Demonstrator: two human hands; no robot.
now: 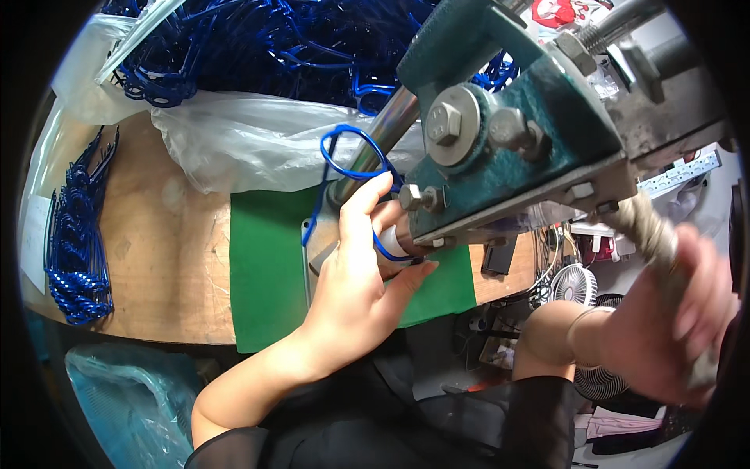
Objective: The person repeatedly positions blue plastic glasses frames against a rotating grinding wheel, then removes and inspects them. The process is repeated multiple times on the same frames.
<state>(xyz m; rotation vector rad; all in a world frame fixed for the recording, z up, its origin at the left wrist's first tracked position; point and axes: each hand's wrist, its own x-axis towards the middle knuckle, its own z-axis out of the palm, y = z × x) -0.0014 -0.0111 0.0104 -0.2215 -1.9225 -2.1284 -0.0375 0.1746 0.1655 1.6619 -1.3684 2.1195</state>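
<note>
A blue glasses frame [351,177] is held in my left hand [348,289], its fingers and thumb bent around it beneath the head of a green metal press [539,152]. One rim stands up above my fingertips, while part of the frame is hidden by my hand and the press. At the far right, my right hand [652,332], blurred by motion, is wrapped around a lever handle [647,227] bound in pale cloth. The handle runs up to the press head. A green mat [266,273] lies under the press and my left hand.
Behind the press, a heap of blue glasses frames [258,55] fills a clear plastic bag [211,148]. A bundle of blue frames [78,234] lies on the wooden table [164,258] at left. Below it is a teal bin with plastic [129,399]. Fans [573,285] and cables stand beyond the table at right.
</note>
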